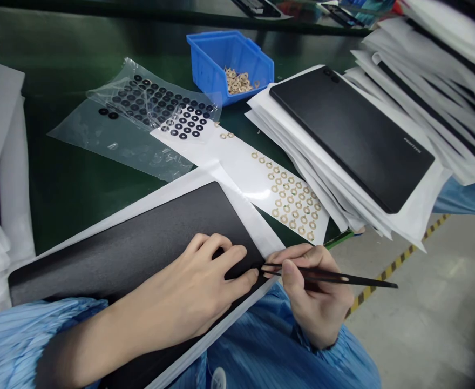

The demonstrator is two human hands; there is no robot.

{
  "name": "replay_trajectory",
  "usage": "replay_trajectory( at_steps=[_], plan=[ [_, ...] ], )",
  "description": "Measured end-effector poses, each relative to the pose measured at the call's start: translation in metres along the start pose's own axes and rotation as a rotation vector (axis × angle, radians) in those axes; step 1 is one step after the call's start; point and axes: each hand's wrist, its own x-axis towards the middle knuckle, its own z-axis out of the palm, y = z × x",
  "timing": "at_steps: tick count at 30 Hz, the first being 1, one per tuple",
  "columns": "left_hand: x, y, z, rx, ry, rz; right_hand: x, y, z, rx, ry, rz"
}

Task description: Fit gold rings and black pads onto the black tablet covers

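Observation:
A black tablet-like panel (148,243) lies on white wrapping sheet in front of me, angled up to the right. My left hand (205,286) rests on its right part, fingers apart and bent, with the index fingertip near the corner. Black tweezers (326,275) are gripped in my right hand (316,294). Their tips meet the panel's right corner, close to my left fingertip. Whatever lies between the tips is too small and covered to make out.
A white sheet of gold ring stickers (241,173) lies beyond the panel, beside clear film with black rings (144,102). Behind stands a blue bin (209,59) of small tan rings. A wrapped stack topped by a black tablet (351,140) is at right; white sheets (6,162) stand left.

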Motion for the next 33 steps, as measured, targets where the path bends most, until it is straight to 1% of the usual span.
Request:
replay_trajectory(
  at_steps=[3,9,12,18,23,27,33],
  plan=[
    [-0.0001,0.0001,-0.0002,0.009,-0.009,0.000,0.0021,-0.0011,0.0006,0.002,-0.015,0.024],
    [-0.0001,0.0000,0.0005,0.007,0.007,0.008,0.0006,0.0016,0.0043,0.029,0.057,0.026],
    [-0.0006,0.0001,0.0006,0.012,0.021,0.007,0.0010,0.0014,0.0040,0.025,0.036,0.026],
    [-0.0002,0.0003,0.0000,0.015,0.002,0.009,0.0036,-0.0018,0.0020,0.029,0.011,0.009],
    [0.0007,-0.0003,0.0002,-0.003,0.008,0.004,0.0076,-0.0040,0.0006,0.021,-0.037,0.022],
    [-0.0003,0.0000,-0.0005,-0.026,0.008,-0.001,0.0096,-0.0013,-0.0013,0.036,-0.074,0.030],
    [-0.0006,-0.0011,-0.0002,-0.120,-0.012,-0.050,0.0072,0.0059,-0.0027,0.114,-0.094,0.042]
  ],
)
